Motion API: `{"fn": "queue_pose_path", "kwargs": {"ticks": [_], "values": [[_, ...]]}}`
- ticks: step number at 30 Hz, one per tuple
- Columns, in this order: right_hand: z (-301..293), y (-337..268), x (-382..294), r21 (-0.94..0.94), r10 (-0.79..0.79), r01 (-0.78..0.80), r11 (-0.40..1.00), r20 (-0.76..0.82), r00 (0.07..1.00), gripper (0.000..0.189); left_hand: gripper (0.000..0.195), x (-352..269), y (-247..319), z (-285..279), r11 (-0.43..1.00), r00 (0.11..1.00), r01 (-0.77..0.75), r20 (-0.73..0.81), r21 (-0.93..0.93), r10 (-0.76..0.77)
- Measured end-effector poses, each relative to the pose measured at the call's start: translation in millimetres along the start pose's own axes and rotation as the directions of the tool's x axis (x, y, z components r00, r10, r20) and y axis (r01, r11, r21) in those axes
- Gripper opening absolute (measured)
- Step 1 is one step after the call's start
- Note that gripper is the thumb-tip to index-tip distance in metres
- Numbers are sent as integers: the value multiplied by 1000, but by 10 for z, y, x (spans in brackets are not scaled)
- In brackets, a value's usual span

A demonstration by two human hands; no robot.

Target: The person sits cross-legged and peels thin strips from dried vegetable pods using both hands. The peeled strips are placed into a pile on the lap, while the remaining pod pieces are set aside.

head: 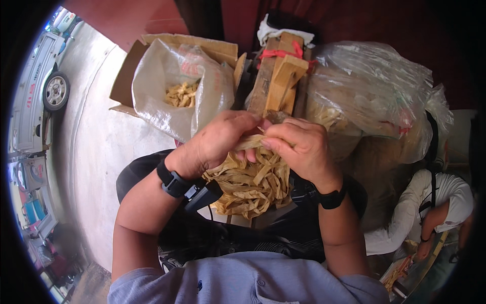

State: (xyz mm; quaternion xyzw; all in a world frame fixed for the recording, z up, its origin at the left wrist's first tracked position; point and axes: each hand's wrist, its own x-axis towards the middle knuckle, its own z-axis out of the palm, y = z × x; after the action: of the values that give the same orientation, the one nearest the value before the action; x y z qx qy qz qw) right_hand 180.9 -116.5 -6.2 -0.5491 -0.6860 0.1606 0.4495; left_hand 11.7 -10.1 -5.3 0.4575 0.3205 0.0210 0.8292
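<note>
My left hand (224,135) and my right hand (302,146) are close together over my lap, both gripping a small bundle of flat, pale yellow strips (248,143). The right fingers pinch its right end; part of the bundle is hidden inside the left hand. Just below lies a heap of similar tan, ribbon-like strips (262,182), food-like, though their exact kind is unclear. Beyond my hands is a wooden bench (262,89) with an upright wooden block (290,68) on it and red cloth (281,53) tied around it.
At upper left, a cardboard box (125,76) holds a white plastic sack (152,102) with short, chunky yellow pieces (182,95). Clear plastic bags (376,83) with pale contents stand at right. Another person (421,205) bends over work at lower right. A vehicle (34,91) is at far left.
</note>
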Motion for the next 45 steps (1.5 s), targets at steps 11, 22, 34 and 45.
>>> {"fn": "queue_pose_path", "kwargs": {"ticks": [11, 22, 34, 45], "values": [[-27, -151, 50, 557, 560, -547, 625, 168, 811, 28, 25, -315, 214, 238, 726, 838, -546, 260, 418, 480], [316, 97, -225, 867, 432, -442, -230, 498, 752, 18, 18, -183, 80, 113, -308, 422, -409, 477, 859, 771], [181, -70, -55, 52, 278, -288, 956, 151, 949, 23, 12, -218, -13, 122, -29, 750, -268, 228, 963, 621], [-11, 14, -109, 781, 357, -620, 78, 558, 749, 44, 14, -276, 251, -40, 682, 687, -632, -141, 367, 713]]}}
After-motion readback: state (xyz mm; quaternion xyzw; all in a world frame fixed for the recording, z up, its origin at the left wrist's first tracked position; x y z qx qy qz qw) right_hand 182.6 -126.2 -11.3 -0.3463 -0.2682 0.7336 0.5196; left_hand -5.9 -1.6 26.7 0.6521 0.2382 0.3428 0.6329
